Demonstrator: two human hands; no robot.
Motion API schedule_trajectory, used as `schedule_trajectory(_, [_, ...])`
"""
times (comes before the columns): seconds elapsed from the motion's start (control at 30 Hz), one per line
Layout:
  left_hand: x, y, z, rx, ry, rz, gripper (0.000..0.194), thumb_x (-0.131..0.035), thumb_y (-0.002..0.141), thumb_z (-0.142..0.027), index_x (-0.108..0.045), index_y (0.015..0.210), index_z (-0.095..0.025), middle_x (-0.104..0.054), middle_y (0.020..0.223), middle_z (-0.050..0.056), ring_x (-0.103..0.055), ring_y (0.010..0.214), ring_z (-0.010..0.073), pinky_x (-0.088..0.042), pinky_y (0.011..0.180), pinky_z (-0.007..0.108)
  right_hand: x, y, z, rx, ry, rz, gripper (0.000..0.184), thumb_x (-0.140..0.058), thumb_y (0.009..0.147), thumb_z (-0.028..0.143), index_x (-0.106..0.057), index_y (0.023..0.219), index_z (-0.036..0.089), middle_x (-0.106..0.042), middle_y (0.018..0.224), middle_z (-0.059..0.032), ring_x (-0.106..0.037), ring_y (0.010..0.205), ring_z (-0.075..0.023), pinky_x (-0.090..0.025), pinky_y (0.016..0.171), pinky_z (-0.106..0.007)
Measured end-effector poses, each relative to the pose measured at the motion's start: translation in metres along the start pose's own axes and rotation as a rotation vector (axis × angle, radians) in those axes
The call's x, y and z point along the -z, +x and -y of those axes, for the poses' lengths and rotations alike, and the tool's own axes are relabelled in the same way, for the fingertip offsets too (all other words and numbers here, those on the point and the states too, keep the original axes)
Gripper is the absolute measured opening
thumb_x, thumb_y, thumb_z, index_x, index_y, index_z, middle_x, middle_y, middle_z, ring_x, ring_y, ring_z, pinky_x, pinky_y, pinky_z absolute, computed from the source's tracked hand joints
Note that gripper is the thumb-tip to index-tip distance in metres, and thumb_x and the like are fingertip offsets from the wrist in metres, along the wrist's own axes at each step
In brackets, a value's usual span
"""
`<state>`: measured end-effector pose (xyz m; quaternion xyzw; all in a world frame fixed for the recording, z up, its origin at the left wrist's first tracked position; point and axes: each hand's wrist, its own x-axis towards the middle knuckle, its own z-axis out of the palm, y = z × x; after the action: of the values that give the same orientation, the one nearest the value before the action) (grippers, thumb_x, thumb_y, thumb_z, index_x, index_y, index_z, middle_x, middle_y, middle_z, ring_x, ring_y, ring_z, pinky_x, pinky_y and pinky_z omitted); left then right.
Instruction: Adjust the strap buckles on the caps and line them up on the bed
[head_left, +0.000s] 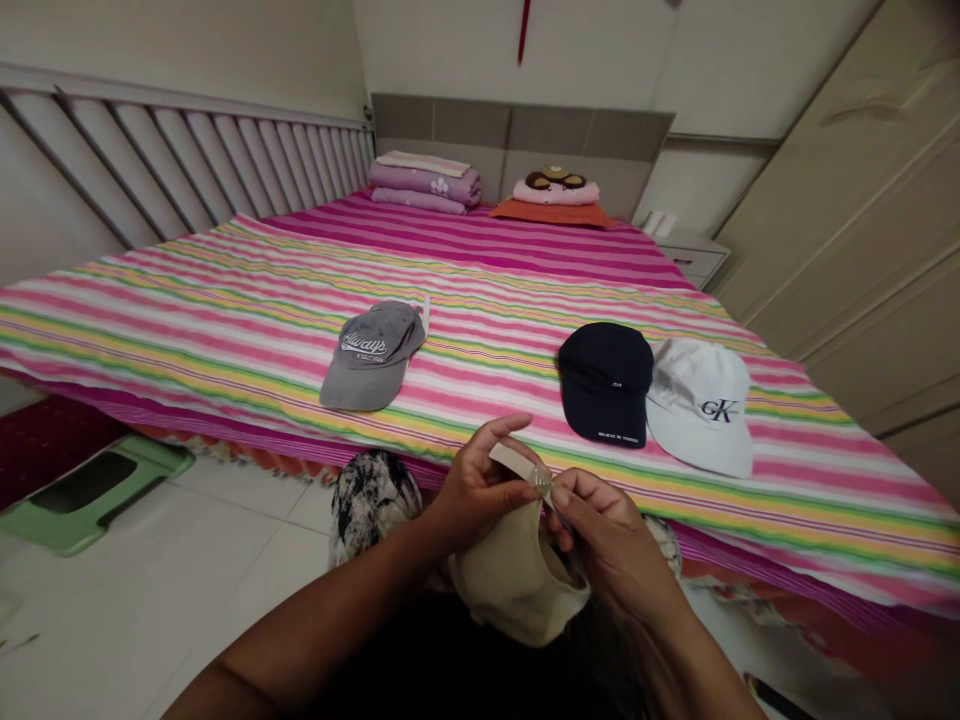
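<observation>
A beige baseball cap [517, 580] rests over my lap, its back opening and strap facing up. My left hand [484, 480] is closed on the cap's strap [514, 462], the thumb pressing near a small metal buckle [541, 482]. On the other side of the buckle, my right hand [600, 515] pinches the strap between thumb and fingers. Part of the cap's brim is hidden below. On the bed ahead lie a grey cap [375, 355] with white lettering, a dark navy cap [606, 380] and a white cap [701, 405]; the navy and white ones touch.
A striped sheet covers the bed [480, 330] in front of my knees. Folded purple bedding [424, 185] and a pink and orange stack [553, 195] sit by the headboard [465, 125]. A green stool [94, 495] stands at left, a wardrobe [855, 200] at right.
</observation>
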<state>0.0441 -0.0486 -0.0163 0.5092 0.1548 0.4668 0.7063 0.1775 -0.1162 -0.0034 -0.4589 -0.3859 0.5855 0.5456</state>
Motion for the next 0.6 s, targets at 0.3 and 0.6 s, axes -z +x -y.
schedule_trajectory(0.3, [0.004, 0.0, 0.001, 0.013, 0.015, -0.009, 0.064, -0.074, 0.056, -0.012, -0.048, 0.114, -0.019, -0.065, 0.08, 0.003, -0.061, 0.069, 0.0132, -0.045, 0.063, 0.022, -0.007, 0.002, 0.009, -0.03, 0.228, -0.017, 0.021, -0.069, 0.064, 0.025, -0.05, 0.064, 0.016, -0.045, 0.046, 0.0058, -0.033, 0.041, -0.0056, -0.027, 0.043, -0.018])
schedule_trajectory(0.6, [0.01, 0.002, -0.001, 0.142, 0.136, 0.015, 0.04, -0.076, 0.054, -0.021, -0.059, 0.089, -0.014, -0.066, 0.079, 0.005, -0.061, 0.068, 0.015, -0.047, 0.064, 0.026, -0.011, 0.002, 0.011, -0.061, 0.278, -0.023, 0.024, -0.07, 0.062, 0.021, -0.047, 0.069, 0.018, -0.049, 0.053, 0.0047, -0.041, 0.044, -0.0061, -0.033, 0.045, -0.018])
